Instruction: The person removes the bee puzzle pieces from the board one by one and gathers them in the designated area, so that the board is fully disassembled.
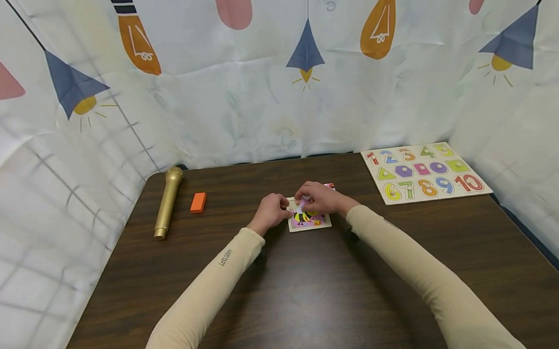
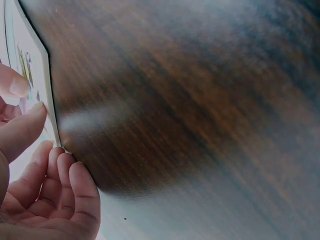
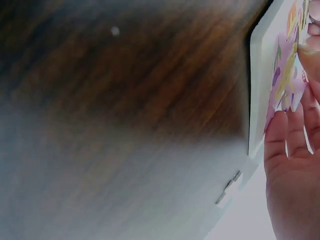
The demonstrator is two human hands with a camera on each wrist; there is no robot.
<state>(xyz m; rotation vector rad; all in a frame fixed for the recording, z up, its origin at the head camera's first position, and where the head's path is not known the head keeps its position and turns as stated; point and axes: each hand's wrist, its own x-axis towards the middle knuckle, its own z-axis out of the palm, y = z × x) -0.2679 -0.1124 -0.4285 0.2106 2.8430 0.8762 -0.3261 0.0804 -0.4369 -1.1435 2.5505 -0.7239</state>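
A small wooden jigsaw puzzle (image 1: 310, 224) with a yellow-and-black bee picture on a pale board lies on the table. At its left side my left hand (image 1: 269, 212) grips the board edge; in the left wrist view its thumb (image 2: 31, 125) lies on the rim and the fingers curl beside it. My right hand (image 1: 325, 197) reaches over the upper right of the puzzle and pinches a pinkish-purple puzzle piece (image 1: 304, 201), largely covered by the fingers. The right wrist view shows the fingertips against the printed picture (image 3: 287, 80) inside the pale rim.
A gold microphone (image 1: 168, 203) and an orange block (image 1: 198, 202) lie on the left of the brown table (image 1: 303, 293). At the back right is a number-and-shape board (image 1: 381, 193). Something pink and red (image 1: 329, 186) shows just behind the right hand. A printed curtain (image 1: 258, 108) hangs behind.
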